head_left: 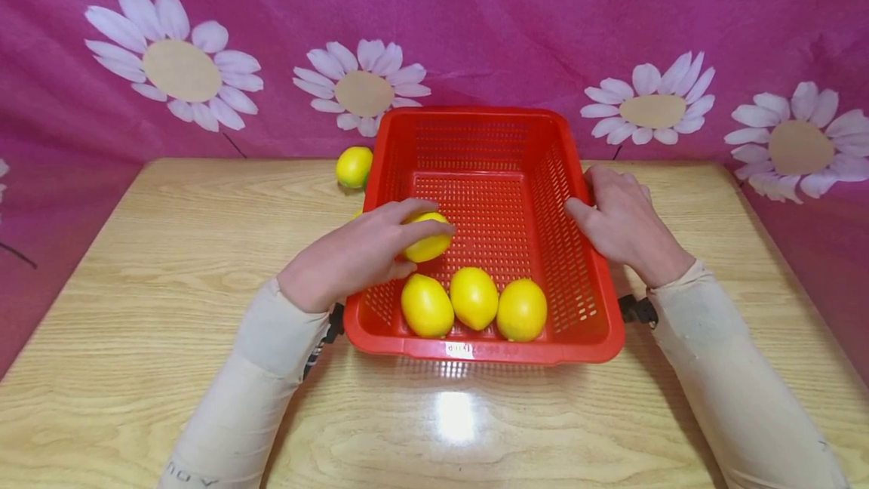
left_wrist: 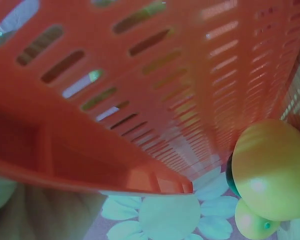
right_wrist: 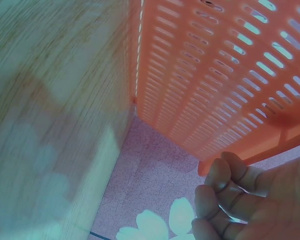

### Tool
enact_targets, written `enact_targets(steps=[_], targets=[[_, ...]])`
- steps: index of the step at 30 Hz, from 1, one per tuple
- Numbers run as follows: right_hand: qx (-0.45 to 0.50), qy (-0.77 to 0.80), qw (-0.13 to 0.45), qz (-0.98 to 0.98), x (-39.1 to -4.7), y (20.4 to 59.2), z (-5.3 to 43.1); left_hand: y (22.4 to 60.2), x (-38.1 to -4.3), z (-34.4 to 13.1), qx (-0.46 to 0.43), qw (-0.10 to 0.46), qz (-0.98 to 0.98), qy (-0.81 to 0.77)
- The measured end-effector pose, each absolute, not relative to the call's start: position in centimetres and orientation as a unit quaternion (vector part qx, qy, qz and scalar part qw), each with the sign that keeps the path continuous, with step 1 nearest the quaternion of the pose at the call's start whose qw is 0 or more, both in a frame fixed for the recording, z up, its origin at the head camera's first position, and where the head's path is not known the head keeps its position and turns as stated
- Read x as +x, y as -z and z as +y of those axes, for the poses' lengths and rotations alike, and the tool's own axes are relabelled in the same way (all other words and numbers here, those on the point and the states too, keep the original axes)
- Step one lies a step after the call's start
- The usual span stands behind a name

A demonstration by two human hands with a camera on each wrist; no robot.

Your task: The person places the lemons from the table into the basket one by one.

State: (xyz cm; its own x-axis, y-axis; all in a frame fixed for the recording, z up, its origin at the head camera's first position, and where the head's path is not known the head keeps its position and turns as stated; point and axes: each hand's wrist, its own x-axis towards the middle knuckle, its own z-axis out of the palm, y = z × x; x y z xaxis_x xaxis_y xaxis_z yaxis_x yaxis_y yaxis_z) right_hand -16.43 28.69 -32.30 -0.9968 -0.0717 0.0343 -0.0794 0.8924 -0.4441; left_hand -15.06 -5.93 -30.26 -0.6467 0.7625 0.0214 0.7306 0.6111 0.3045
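A red plastic basket with slotted walls stands on the table. My left hand reaches over its left rim and grips a yellow lemon inside, fingers over the top and thumb low at the near side. Three more lemons lie in a row along the basket's front wall, the middle lemon among them. At the right rim my right hand holds the basket, thumb over the edge and fingers outside; the right wrist view shows its curled fingers by the rim.
Outside the basket's left wall, a lemon lies at the back, with another lemon closer in the left wrist view, mostly hidden from the head view. A pink cloth with white flowers hangs behind the wooden table.
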Motion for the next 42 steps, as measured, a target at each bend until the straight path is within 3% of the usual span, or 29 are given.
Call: enact_targets(steps=[7, 42], targets=[[0.041, -0.227, 0.012, -0.973, -16.36, 32.33, 28.57, 30.15, -15.12, -5.58, 0.397, 0.101, 0.904, -0.119], [0.032, -0.235, -0.003, -0.971, -16.62, 32.38, 28.82, 30.03, -15.58, -5.12, 0.398, 0.142, 0.903, -0.079]])
